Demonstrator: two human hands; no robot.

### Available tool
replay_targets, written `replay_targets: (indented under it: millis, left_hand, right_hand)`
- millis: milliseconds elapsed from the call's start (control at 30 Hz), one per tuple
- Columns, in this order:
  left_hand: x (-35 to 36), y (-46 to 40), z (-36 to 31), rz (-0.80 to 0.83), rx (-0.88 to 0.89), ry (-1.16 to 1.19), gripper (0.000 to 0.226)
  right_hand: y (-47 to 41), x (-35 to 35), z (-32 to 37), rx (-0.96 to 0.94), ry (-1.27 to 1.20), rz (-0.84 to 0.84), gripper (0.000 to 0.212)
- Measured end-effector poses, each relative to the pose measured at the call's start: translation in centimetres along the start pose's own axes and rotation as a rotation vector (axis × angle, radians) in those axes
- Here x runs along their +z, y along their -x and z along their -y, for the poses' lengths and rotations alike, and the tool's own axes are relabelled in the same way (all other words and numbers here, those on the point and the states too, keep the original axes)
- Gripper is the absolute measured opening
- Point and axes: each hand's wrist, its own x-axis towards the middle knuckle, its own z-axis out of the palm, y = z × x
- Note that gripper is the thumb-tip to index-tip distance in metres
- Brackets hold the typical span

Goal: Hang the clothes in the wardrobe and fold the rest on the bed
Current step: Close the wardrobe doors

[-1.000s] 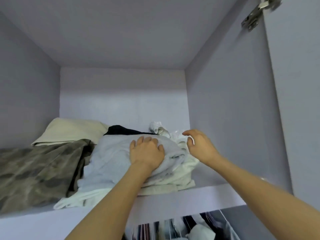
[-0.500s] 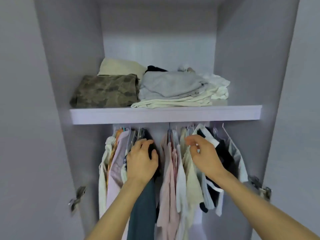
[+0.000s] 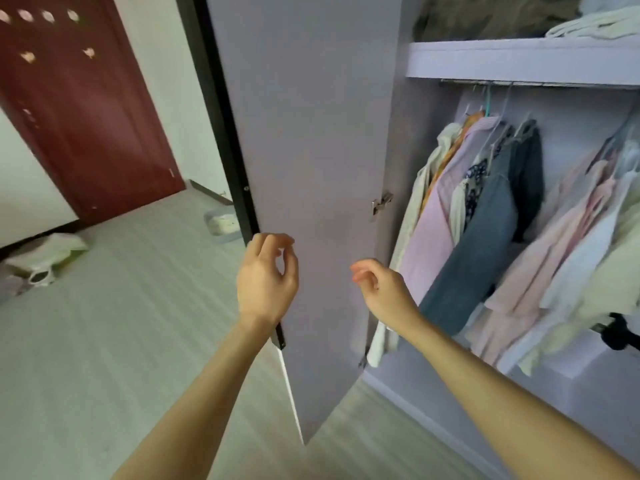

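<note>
At the far left stands a red door (image 3: 86, 109), with a bag (image 3: 45, 256) and a tray (image 3: 221, 225) on the floor (image 3: 121, 341) before it. Next comes the wardrobe door (image 3: 311, 168), swung open, its dark edge running top to bottom. The left hand (image 3: 266, 282) hovers right at that edge, fingers (image 3: 277, 242) loosely curled with the thumb near the fingertips, holding nothing; whether it touches the edge I cannot tell. The right hand (image 3: 381, 289) hangs just beside it, in front of the door's inner face, fingers also loosely curled and empty. Further right, the clothes (image 3: 485, 220) hang from the rail (image 3: 536, 83), their length running straight down, under the shelf (image 3: 519, 58) with folded piles (image 3: 588, 24). The clothes lie to the right of both hands, the right hand nearer, the nearest hem close to its wrist. Judging by this, either hand would have to swing rightward to reach them, while the door edge is the left hand's to take. No bed is in view.
</note>
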Motion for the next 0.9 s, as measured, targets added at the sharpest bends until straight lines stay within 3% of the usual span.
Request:
replay_targets:
  millis: [133, 267, 333, 467, 600, 700, 767, 900]
  left_hand:
    - [-3.9, -0.4, 3.0, -0.179, -0.196, 0.047, 0.021]
    - [-4.0, -3.2, 4.0, 0.184, -0.339, 0.229, 0.062]
    - [-3.6, -3.9, 4.0, 0.258, -0.346, 0.379, 0.054]
    - [-3.5, -3.9, 5.2, 0.201, -0.346, 0.457, 0.038]
    - [-2.9, -2.3, 4.2, 0.220, -0.234, 0.394, 0.030]
    - [-1.7, -0.5, 1.4, 0.268, 0.035, 0.395, 0.023]
    - [-0.1, 0.5, -1.2, 0.327, 0.277, 0.334, 0.031]
    - [4.7, 1.0, -6.5, 0.486, 0.474, 0.333, 0.038]
  right_hand:
    - [-0.5, 5.0, 2.8, -0.086, -0.035, 0.080, 0.030]
    - [-0.6, 7.9, 4.4, -0.111, -0.062, 0.086, 0.036]
    - [-0.4, 8.4, 4.6, -0.123, -0.052, 0.072, 0.037]
    - [0.7, 7.6, 3.8, -0.128, -0.051, 0.031, 0.039]
    - [2.7, 5.6, 2.3, -0.161, -0.054, -0.100, 0.038]
    - [4.4, 3.5, 1.1, -0.172, -0.064, -0.204, 0.042]
    - [5.7, 1.6, 0.2, -0.163, -0.064, -0.283, 0.047]
    - [7.8, -3.1, -1.8, -0.192, -0.009, -0.473, 0.058]
